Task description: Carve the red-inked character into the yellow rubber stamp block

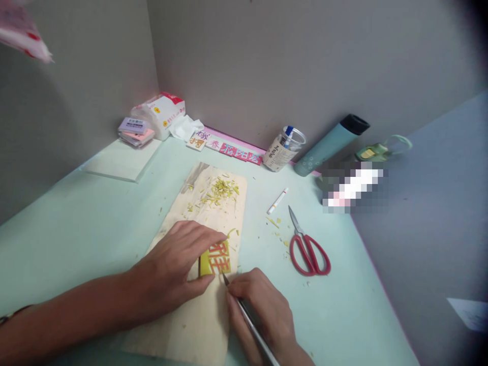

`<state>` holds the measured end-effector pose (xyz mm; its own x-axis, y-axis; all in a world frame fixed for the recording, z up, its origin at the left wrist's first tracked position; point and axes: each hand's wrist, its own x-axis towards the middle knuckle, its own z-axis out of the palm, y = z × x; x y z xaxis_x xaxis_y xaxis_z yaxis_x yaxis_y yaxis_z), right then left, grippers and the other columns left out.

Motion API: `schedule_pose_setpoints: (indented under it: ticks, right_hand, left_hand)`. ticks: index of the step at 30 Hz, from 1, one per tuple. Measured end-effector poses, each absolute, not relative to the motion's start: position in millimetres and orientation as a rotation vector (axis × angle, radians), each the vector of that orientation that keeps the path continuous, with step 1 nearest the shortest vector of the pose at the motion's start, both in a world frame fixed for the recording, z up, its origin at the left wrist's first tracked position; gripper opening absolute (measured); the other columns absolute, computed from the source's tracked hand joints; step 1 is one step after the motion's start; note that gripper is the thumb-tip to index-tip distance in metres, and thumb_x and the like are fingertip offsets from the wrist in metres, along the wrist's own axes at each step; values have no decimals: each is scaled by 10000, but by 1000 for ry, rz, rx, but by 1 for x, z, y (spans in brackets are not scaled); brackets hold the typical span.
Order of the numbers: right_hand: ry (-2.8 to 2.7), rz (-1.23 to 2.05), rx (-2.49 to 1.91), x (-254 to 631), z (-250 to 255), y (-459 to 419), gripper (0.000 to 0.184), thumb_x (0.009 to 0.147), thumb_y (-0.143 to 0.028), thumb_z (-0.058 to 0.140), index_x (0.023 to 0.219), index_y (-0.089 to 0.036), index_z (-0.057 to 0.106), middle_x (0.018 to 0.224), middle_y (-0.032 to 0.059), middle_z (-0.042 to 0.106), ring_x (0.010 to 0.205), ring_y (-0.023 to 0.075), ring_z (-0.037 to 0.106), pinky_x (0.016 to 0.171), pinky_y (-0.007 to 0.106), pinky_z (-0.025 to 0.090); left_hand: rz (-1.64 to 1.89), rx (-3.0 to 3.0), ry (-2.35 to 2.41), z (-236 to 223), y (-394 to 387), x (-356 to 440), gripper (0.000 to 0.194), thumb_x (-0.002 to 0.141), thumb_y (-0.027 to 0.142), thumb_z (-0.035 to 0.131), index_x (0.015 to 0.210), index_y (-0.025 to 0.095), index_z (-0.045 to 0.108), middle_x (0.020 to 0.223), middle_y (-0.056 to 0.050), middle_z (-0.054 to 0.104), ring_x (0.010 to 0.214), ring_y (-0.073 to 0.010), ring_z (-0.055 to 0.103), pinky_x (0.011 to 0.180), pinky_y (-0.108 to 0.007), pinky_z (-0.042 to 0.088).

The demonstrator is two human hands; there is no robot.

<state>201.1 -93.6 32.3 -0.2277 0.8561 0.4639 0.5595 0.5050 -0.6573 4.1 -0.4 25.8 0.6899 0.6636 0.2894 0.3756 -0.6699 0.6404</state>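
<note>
My left hand [177, 267] rests on a pale wooden board [208, 218], its fingers and thumb pinching a small yellow-green block [217, 258] with a red carved character on top. My right hand [263, 312] is closed round a thin metal carving tool [247, 317], held like a pen. The tool's tip touches the block's lower right edge. Yellow-green shavings [221, 190] lie scattered on the far half of the board.
Red-handled scissors [308, 246] and a white marker [277, 201] lie right of the board. Along the wall stand a jar of pens [282, 150], a teal bottle [330, 145], carved stamps [229, 147], tissue packs [162, 114] and a clear slab [122, 160].
</note>
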Motion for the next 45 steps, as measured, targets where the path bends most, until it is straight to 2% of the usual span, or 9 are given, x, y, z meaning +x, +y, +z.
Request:
schedule_pose_setpoints:
  ticks: [20,29,36,38,40,45]
  right_hand:
    - [-1919,417,-1198,197,32,-92,175,912,-25,524,945,-189,574,789,47,625,698,163,599,628,269,499]
    - [-2019,448,-1205,199,40,-94,185,910,-6,503,931,-185,545,769,47,600,683,168,548,605,285,454]
    - [-2079,282,-1257,196,47,-94,179,854,-33,486,820,-208,504,685,10,585,600,137,552,541,227,444]
    - [-2024,131,-1201,194,42,-93,155,835,-75,477,783,-220,497,623,-12,578,539,126,546,478,218,408]
    - [-1875,31,-1237,193,34,-90,151,886,-150,474,760,-227,503,593,-22,587,518,120,565,473,217,409]
    - [-1846,-56,-1184,197,27,-87,306,1030,-361,441,805,-223,594,565,-21,630,490,123,583,484,238,421]
  left_hand:
    - [678,2372,808,27,1,5,454,854,157,590,1291,232,495,1190,-35,626,1092,-240,534,996,-402,351]
    - [685,2391,804,27,1,5,484,852,139,585,1312,232,470,1210,-41,623,1106,-241,530,1013,-412,343]
    - [744,2458,823,14,-2,1,539,867,180,588,1372,290,435,1278,-25,638,1165,-255,555,1057,-415,356]
    - [794,2497,818,2,-1,0,570,862,237,624,1394,324,437,1293,-7,646,1171,-262,574,1039,-397,394]
    - [920,2444,906,-10,1,0,559,846,250,621,1375,344,465,1281,-2,660,1170,-279,589,1047,-419,411]
    - [965,2477,880,-24,4,-1,598,819,296,672,1376,367,468,1298,7,666,1180,-284,616,1031,-413,478]
